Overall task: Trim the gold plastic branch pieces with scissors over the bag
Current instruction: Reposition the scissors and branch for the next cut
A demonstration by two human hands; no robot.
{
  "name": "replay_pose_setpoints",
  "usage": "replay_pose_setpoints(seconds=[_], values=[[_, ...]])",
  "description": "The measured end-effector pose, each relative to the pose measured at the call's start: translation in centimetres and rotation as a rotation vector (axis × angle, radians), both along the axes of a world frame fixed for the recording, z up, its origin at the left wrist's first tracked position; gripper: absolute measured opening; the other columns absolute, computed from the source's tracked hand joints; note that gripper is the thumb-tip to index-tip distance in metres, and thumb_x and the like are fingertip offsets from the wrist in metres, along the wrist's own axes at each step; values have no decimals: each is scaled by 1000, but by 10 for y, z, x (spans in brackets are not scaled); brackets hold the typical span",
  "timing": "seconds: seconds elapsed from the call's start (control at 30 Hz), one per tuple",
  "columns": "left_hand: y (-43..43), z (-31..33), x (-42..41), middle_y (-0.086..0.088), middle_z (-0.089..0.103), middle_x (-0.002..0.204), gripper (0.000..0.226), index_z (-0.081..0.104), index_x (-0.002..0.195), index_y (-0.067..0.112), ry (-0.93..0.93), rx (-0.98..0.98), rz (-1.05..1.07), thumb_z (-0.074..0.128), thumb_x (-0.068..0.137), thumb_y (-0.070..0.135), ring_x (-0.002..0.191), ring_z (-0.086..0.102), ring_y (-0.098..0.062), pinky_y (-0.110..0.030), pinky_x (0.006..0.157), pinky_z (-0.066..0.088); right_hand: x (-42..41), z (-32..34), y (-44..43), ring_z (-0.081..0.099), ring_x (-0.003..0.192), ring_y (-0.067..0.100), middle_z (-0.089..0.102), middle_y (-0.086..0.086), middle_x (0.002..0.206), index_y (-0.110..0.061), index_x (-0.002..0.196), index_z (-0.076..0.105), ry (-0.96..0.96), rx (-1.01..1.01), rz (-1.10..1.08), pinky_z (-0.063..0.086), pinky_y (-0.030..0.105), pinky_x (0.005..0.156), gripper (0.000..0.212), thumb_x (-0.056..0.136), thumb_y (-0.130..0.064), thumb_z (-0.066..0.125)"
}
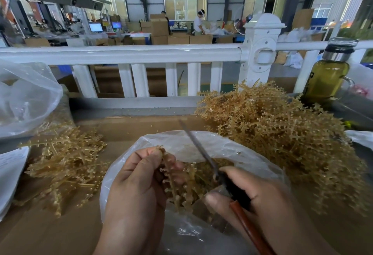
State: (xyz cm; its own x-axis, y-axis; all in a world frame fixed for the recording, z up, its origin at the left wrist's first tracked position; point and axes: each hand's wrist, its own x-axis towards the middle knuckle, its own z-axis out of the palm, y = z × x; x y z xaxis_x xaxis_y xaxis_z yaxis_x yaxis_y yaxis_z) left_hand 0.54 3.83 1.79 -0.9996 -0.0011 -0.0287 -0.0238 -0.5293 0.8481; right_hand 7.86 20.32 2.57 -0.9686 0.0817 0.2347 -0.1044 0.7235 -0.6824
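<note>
Branch piece [170, 177] inside left hand [134, 186] grip

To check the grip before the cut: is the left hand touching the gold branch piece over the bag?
Touching. The head view shows the left hand pinching the top of the gold branch piece between thumb and fingers.

Cardboard sheet [50, 234]; gold branch piles [272, 133]; bag [232, 150]

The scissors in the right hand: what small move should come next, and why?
Probably swing the metal dark-handled scissors across to the gold plastic branch piece: the left hand holds it over the clear plastic bag, and the blades stand beside it, not on it.
</note>
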Motion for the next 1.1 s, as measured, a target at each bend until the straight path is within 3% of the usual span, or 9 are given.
replay_pose_setpoints(seconds=[0.13,0.2,0.3,0.43,0.53,0.77,0.83,0.97,1.1], values=[[-4,3,-2,-14,63,67,15,66,65,17,59,-68,-95,60,79,17,50,59,-22,-29,40,46,-4,-5,5,65,55,6,67,-7,68,-55,107,61,211,-291,-109,51,18,53,52,62,-81,59],[-7,6,-2,-14,62,66,3,69,64,19,59,-123,-226,71,65,17,48,57,-22,-28,39,44,-7,-7,8,68,62,6,69,-7,74,-52,110,61,255,-399,-108,54,17,58,61,59,-84,63],[-9,8,2,-16,63,67,7,75,74,17,27,-179,-431,71,68,19,47,58,-23,-26,40,45,-12,-9,11,73,81,10,71,-6,92,-45,114,63,299,-462,11,55,15,72,57,69,-79,67],[-12,12,10,-17,69,71,24,76,83,19,65,-308,-581,85,62,25,53,63,-24,-30,46,48,-15,-19,7,74,84,18,72,1,94,-32,116,65,309,-595,242,58,24,72,41,82,-50,78],[-13,13,12,-18,70,72,22,74,82,16,90,-365,-599,81,67,29,56,64,-25,-33,52,48,-16,-28,6,76,81,27,74,4,92,-24,124,61,270,-632,327,60,44,69,40,89,-32,79],[-9,13,18,-16,66,73,17,74,80,15,72,-398,-615,88,73,22,59,58,-25,-29,50,46,-18,-31,7,75,85,14,74,0,97,-29,125,62,305,-521,241,57,21,71,43,87,-42,78],[-8,13,19,-16,65,73,12,74,79,15,54,-364,-615,82,75,24,59,58,-25,-29,52,46,-16,-29,7,75,83,15,74,-2,96,-32,122,64,293,-511,208,56,22,70,40,86,-44,77],[-8,12,16,-15,67,71,4,75,78,13,61,-273,-630,79,78,12,56,62,-23,-27,44,48,-12,-23,4,71,64,16,72,0,79,-36,109,68,184,-756,162,55,26,57,35,76,-30,78],[-14,3,10,-28,71,88,31,74,87,2,140,-239,-686,55,64,-5,72,71,-30,-29,57,57,-13,-18,5,69,59,21,69,4,70,-31,101,71,272,-966,74,54,28,54,28,79,-14,75]])
